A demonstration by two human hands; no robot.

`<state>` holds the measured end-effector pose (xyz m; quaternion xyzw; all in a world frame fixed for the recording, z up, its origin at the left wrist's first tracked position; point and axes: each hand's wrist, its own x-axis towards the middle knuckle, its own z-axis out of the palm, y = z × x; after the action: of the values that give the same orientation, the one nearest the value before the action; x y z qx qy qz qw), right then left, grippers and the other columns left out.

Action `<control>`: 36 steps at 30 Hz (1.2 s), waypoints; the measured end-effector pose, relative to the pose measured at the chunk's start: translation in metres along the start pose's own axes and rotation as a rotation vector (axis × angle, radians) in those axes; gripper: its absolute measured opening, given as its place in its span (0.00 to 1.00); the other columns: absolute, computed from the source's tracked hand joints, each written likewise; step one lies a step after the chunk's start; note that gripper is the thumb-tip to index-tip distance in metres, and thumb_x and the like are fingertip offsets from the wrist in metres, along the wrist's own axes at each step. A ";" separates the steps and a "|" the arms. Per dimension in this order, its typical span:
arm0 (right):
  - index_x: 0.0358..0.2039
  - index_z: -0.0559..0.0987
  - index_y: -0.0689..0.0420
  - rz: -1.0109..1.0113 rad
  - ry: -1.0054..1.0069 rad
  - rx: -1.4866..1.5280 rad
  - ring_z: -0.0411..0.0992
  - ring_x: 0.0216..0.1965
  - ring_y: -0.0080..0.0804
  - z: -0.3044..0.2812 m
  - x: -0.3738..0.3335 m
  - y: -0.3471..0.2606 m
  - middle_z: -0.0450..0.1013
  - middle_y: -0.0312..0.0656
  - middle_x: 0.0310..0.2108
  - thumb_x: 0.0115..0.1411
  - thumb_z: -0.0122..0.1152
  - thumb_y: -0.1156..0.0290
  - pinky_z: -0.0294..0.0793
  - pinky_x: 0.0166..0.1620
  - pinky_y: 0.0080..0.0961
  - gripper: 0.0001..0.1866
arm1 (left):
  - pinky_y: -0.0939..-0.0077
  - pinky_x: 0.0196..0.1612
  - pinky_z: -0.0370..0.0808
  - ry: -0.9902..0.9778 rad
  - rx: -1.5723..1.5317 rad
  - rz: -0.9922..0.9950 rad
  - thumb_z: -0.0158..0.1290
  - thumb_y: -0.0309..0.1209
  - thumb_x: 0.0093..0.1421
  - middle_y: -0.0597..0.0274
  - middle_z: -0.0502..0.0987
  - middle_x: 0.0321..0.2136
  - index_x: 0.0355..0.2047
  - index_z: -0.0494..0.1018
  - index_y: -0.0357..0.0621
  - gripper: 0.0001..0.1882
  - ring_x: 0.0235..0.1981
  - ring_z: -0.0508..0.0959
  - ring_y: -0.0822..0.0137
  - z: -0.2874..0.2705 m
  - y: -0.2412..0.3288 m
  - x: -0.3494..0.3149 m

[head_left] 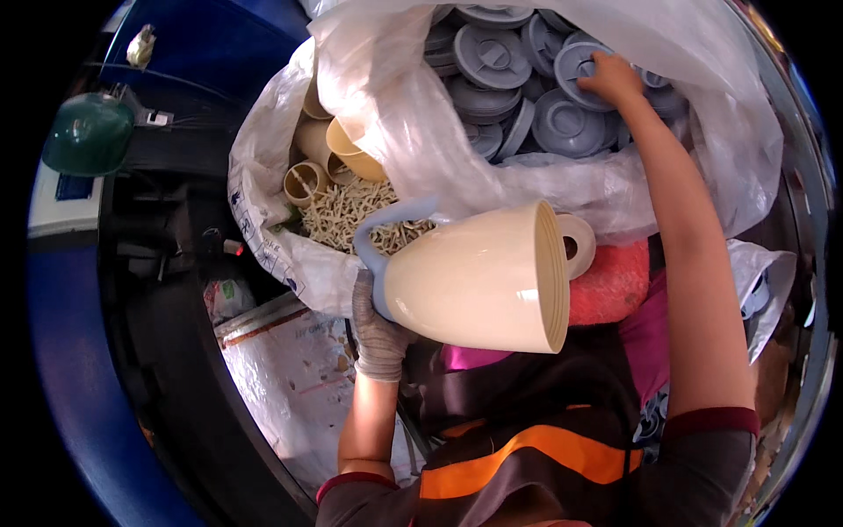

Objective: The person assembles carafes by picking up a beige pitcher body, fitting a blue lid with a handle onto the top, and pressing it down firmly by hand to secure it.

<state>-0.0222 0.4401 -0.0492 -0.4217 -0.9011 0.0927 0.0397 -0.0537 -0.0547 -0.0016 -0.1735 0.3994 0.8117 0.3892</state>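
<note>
My left hand (378,338), in a grey knit glove, grips a cream plastic jug (465,281) by its grey-blue handle end (373,255). The jug lies on its side in the air, its ridged open mouth facing right. Bare and stretched forward, my right hand (615,79) pinches the edge of a round grey plastic lid (575,66). That lid is among several similar grey lids (492,57) inside a large white plastic sack (527,189). Part of my right fingers is hidden behind the lid.
Left of the lids, another white sack (263,176) holds cream cups (356,149) and small beige plastic scraps (356,211). A roll of tape (578,246) lies by a red cushion-like object (606,285). Dark machinery with a green domed part (88,136) stands at left.
</note>
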 end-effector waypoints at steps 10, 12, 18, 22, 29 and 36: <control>0.51 0.72 0.56 -0.499 -0.112 0.960 0.68 0.36 0.30 -0.096 -0.262 -0.032 0.68 0.42 0.42 0.37 0.65 0.61 0.69 0.36 0.23 0.36 | 0.59 0.60 0.63 -0.094 -0.058 -0.053 0.46 0.53 0.59 0.53 0.70 0.53 0.55 0.65 0.41 0.32 0.55 0.69 0.56 0.018 -0.014 -0.003; 0.50 0.72 0.56 -0.515 -0.018 0.976 0.69 0.38 0.35 -0.099 -0.282 -0.032 0.68 0.44 0.42 0.34 0.66 0.60 0.71 0.38 0.27 0.37 | 0.59 0.60 0.63 -0.104 -0.012 -0.037 0.45 0.53 0.59 0.53 0.71 0.52 0.54 0.66 0.40 0.32 0.54 0.69 0.56 0.021 -0.018 -0.004; 0.48 0.73 0.58 -0.800 0.194 0.892 0.70 0.40 0.41 -0.108 -0.317 -0.010 0.68 0.46 0.42 0.31 0.66 0.62 0.72 0.41 0.29 0.38 | 0.60 0.55 0.69 -0.158 0.037 -0.081 0.47 0.45 0.62 0.51 0.74 0.47 0.50 0.68 0.36 0.26 0.49 0.73 0.57 0.032 -0.027 -0.023; 0.49 0.72 0.60 -0.625 0.137 0.975 0.71 0.41 0.38 -0.112 -0.338 -0.007 0.68 0.47 0.42 0.34 0.66 0.62 0.71 0.41 0.29 0.36 | 0.61 0.54 0.69 -0.189 0.046 -0.019 0.45 0.44 0.63 0.49 0.74 0.47 0.50 0.67 0.34 0.25 0.49 0.73 0.59 0.050 -0.033 -0.045; 0.57 0.69 0.57 0.322 -0.894 1.851 0.70 0.46 0.27 -0.045 -0.368 -0.007 0.71 0.43 0.50 0.64 0.51 0.55 0.71 0.45 0.23 0.25 | 0.61 0.57 0.64 -0.629 1.048 1.088 0.51 0.54 0.56 0.42 0.67 0.53 0.35 0.75 0.31 0.31 0.52 0.69 0.51 0.080 -0.011 -0.107; 0.37 0.76 0.58 0.080 -0.347 1.544 0.71 0.30 0.22 -0.090 -0.377 0.024 0.73 0.35 0.29 0.65 0.49 0.59 0.72 0.35 0.19 0.15 | 0.65 0.57 0.62 -0.671 1.070 0.840 0.54 0.55 0.54 0.46 0.67 0.54 0.45 0.70 0.29 0.36 0.53 0.69 0.57 0.095 -0.012 -0.097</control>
<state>0.2511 0.1777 0.0370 -0.2867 -0.5596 0.7573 0.1765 0.0204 -0.0233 0.1087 0.4619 0.6313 0.5966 0.1793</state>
